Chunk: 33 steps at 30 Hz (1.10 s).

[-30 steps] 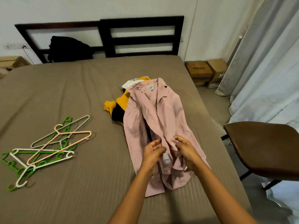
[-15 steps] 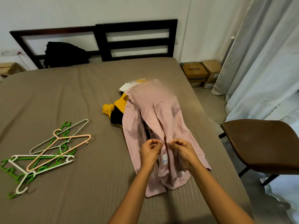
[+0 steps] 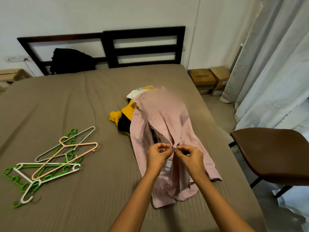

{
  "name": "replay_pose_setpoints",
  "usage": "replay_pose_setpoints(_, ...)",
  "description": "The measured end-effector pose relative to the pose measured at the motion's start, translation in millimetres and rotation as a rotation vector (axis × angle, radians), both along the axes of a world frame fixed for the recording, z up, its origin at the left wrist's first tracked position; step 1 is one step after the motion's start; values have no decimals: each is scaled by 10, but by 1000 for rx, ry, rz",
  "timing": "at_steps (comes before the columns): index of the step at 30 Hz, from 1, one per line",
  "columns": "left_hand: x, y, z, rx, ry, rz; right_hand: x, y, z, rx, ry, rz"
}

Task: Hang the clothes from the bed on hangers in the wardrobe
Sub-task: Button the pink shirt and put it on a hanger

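A pink shirt (image 3: 163, 124) lies lengthwise on the brown bed (image 3: 83, 101), collar toward the headboard. It covers part of a small pile with a yellow garment (image 3: 124, 111), something black and something white. My left hand (image 3: 158, 155) and my right hand (image 3: 189, 156) meet over the shirt's front opening, each pinching an edge of the placket between thumb and fingers. A white care label shows just below my left hand. Several plastic hangers (image 3: 55, 158), green, white, grey and peach, lie in a loose heap on the bed's left side.
A brown chair (image 3: 274, 151) stands close to the bed's right edge. Cardboard boxes (image 3: 209, 80) sit on the floor by the grey curtain (image 3: 274, 61). A black bag (image 3: 71, 61) leans against the dark headboard (image 3: 143, 47). The wardrobe is out of view.
My hands have moved a little up the shirt front and come closer together, pinching the two placket edges. The collar label now lies covered. The camera has tilted slightly.
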State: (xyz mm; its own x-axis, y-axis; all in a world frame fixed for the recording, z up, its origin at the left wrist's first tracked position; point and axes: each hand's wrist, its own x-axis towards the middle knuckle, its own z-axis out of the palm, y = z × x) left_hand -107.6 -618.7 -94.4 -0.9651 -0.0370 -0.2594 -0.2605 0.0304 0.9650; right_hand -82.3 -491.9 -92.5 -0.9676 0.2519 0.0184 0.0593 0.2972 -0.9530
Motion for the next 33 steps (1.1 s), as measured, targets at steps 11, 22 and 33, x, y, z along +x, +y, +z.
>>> replay_pose_setpoints(11, 70, -50, 66, 18, 3, -50, 42, 2, 40, -229, -119, 77)
replay_pose_setpoints(22, 61, -60, 165, -180, 41, -96, 36, 46, 17, -239, -213, 73)
replay_pose_setpoints(33, 109, -49, 183, -351, 88, -107, 55, -78, -59, -200, -245, -17)
